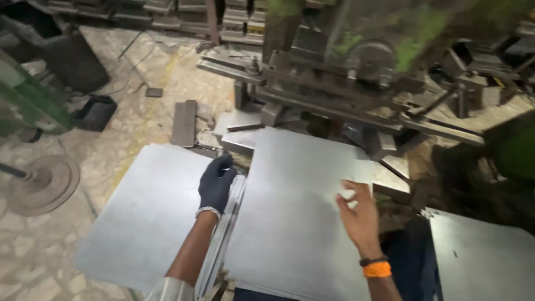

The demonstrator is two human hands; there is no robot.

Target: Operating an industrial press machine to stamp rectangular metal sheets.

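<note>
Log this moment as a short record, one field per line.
Setting: workshop, stone floor
Left hand: in a dark glove, resting on the edge of the left sheet stack
Right hand: bare, fingers spread, on the middle metal sheet
Machine: grey press behind the sheets
Other sheet: lies at far right

This is a metalworking shop, a rough and well-used one. A heavy grey press machine (334, 83) of steel bars and bolts stands at the top, with flat grey metal sheets (301, 212) stacked before it and more sheets (145, 217) lying to the left on a stained, cracked stone floor (111, 139). Cut steel offcuts (184, 122), a round iron disc (44, 184) near the left edge and piled metal parts (167, 11) along the far wall complete it.
</note>
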